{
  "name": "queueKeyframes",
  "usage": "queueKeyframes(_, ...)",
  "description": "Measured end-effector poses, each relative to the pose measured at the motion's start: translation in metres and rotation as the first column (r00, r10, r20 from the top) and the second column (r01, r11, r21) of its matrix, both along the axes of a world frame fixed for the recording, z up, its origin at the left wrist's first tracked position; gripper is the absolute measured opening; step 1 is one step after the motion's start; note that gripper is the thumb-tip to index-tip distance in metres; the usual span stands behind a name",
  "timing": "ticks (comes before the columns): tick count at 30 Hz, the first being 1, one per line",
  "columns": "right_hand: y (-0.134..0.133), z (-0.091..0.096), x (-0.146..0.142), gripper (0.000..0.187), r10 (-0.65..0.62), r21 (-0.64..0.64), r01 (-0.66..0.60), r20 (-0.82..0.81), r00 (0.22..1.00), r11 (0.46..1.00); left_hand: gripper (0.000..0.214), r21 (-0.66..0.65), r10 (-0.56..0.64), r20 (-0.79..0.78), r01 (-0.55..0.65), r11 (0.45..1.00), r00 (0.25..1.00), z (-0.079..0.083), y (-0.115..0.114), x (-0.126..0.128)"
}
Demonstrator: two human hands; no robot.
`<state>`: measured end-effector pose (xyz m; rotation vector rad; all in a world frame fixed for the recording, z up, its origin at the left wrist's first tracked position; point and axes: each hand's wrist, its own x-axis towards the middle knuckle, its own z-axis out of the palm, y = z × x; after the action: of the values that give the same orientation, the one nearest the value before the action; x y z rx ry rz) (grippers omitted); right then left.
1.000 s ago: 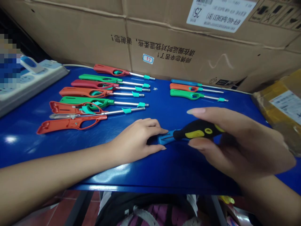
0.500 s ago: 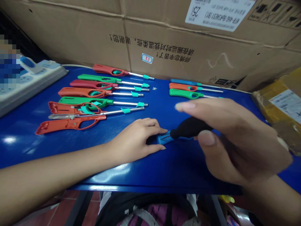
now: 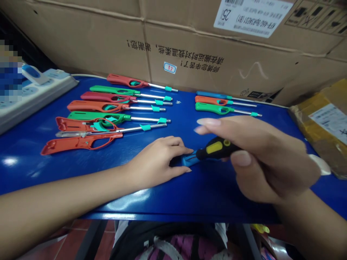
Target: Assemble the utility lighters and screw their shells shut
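Note:
My right hand (image 3: 260, 159) is wrapped round a screwdriver (image 3: 214, 150) with a black and yellow handle, its tip pointing left into a small blue plastic part (image 3: 188, 159). My left hand (image 3: 157, 162) lies curled on the blue table (image 3: 54, 166), its fingertips pressed on that blue part and covering most of it. The screwdriver's shaft is almost hidden between the two hands.
Several long-nosed lighters in red, orange and green (image 3: 108, 108) lie in a row at the back left, some opened. Three more lighters (image 3: 222, 103) lie at the back right. Cardboard boxes (image 3: 203, 47) wall the back; a white power strip (image 3: 35, 94) sits far left; a taped parcel (image 3: 322, 126) far right.
My right hand has rolled the screwdriver handle in its fingers: the yellow patch turned out of sight, then back into view. My left hand has stayed put.

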<state>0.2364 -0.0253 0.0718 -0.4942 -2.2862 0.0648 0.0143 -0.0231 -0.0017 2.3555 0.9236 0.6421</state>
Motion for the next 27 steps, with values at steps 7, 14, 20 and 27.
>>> queueKeyframes(7,0.003,0.002,-0.006,0.029,-0.004,-0.007,0.004,-0.015,1.000,1.000,0.030,0.012,0.011,-0.010,-0.011,1.000,1.000,0.000,0.000,0.001)
queueKeyframes(14,0.006,-0.007,-0.001,0.052,0.048,-0.164,-0.066,-0.110,0.993,0.984,0.026,0.005,0.005,-0.035,-0.005,1.000,0.999,0.002,0.000,0.001)
queueKeyframes(20,0.006,-0.005,-0.003,0.055,0.132,-0.162,-0.147,-0.098,0.986,0.976,0.026,-0.022,-0.004,-0.021,0.003,1.000,1.000,0.000,0.000,0.001)
queueKeyframes(27,0.005,-0.005,-0.003,0.043,0.052,-0.050,-0.056,-0.070,0.996,0.997,0.021,-0.009,0.001,-0.028,-0.001,1.000,1.000,0.000,0.001,0.001)
